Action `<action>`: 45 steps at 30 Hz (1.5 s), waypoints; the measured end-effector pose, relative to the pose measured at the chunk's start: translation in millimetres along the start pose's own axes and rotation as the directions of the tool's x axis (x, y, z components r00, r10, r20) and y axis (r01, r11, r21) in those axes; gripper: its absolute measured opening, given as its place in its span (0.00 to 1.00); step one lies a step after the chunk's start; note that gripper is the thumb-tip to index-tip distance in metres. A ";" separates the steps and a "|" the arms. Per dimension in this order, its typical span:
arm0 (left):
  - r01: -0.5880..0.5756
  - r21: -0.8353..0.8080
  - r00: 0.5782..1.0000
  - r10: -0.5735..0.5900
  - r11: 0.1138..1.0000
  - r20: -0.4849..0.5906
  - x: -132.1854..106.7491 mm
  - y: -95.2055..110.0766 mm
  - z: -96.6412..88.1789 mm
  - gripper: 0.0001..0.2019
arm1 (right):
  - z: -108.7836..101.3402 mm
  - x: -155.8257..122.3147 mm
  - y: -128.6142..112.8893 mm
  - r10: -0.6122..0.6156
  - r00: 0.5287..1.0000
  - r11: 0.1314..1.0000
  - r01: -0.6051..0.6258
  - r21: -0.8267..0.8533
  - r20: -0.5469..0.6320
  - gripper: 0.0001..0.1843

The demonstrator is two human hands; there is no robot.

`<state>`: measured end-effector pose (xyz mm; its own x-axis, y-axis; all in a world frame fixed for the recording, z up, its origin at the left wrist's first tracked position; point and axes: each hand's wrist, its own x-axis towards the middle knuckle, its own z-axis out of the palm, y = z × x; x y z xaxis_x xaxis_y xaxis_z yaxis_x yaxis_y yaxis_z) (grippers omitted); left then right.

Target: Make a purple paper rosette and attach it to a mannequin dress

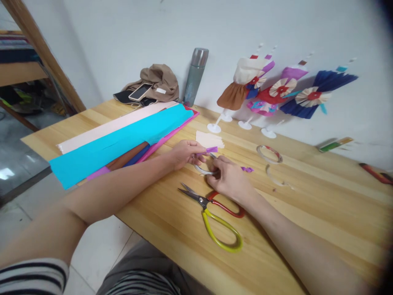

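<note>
My left hand (188, 154) pinches a narrow strip of purple crepe paper (211, 150) above the table. Just right of it, my right hand (229, 176) has its fingers closed on a roll of tape (201, 169), whose ring shows between the two hands. Below the hands lie scissors (202, 200) with spread blades, one red handle and one yellow handle. A piece of pale peach paper (210, 139) rests behind my left hand. Right of my right hand is a small twisted purple scrap (247, 169).
Sheets of crepe paper (123, 139) are stacked at the left. Behind them are a cloth bag (162, 80), a phone (140, 91) and a thermos (196, 76). Paper-dressed figures (282, 90) stand along the wall. Another tape ring (269, 154) and a green cutter (334, 144) lie right.
</note>
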<state>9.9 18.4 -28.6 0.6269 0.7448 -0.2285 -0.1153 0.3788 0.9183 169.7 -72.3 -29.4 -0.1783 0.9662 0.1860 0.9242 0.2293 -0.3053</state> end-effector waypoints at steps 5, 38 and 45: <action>-0.017 0.026 1.000 0.016 1.000 0.026 2.4 -3.4 -2.5 0.07 | 1.2 -0.7 0.2 0.036 0.999 0.999 -0.036 -0.018 -0.007 0.09; -0.004 0.046 1.000 0.005 0.999 -0.011 -0.1 -0.4 0.0 0.07 | -1.2 6.5 30.7 0.208 0.962 0.569 -0.264 0.779 0.174 0.12; 0.014 0.090 1.000 -0.014 0.996 -0.001 -2.4 3.5 2.2 0.06 | -11.8 6.8 27.7 0.125 0.964 0.602 -0.262 0.755 0.235 0.12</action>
<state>9.7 16.7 -24.1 0.6273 0.7405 -0.2414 -0.0369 0.3378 0.9405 198.1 -60.8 -25.6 -0.1363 0.9876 -0.0785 0.3481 -0.0264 -0.9371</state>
